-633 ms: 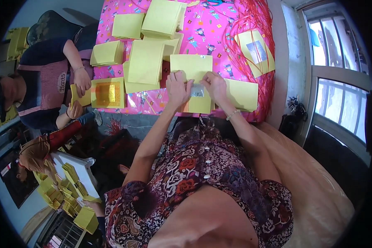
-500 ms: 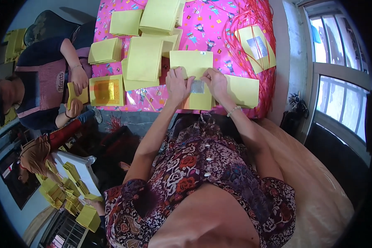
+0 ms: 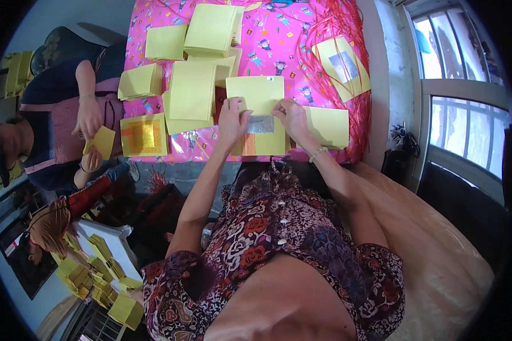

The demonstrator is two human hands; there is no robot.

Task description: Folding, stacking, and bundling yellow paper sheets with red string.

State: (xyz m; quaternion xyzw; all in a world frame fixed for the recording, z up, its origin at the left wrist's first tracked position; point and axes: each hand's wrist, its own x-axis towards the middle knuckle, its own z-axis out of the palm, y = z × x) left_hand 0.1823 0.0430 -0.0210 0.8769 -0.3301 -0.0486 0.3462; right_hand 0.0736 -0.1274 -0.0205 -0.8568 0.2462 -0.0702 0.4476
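My left hand (image 3: pixel 232 120) and my right hand (image 3: pixel 292 118) both pinch a yellow paper sheet with a silver foil square (image 3: pixel 261 126) at the near edge of a pink patterned table (image 3: pixel 279 45). The sheet lies over an orange-edged sheet beneath it. A plain yellow sheet (image 3: pixel 256 94) sits just beyond my fingers, and another yellow sheet (image 3: pixel 327 126) lies right of my right hand.
Stacks of yellow paper (image 3: pixel 210 28) cover the table's far side, with a foil-centred sheet (image 3: pixel 342 68) among red strings at the right. A person at the left folds a yellow sheet (image 3: pixel 101 142). A gold-centred sheet (image 3: pixel 144 134) lies near them. Folded yellow pieces (image 3: pixel 96 273) fill trays at lower left.
Both hands stay on the foil sheet and have shifted slightly on it. The person at the left has brought the folded yellow piece lower.
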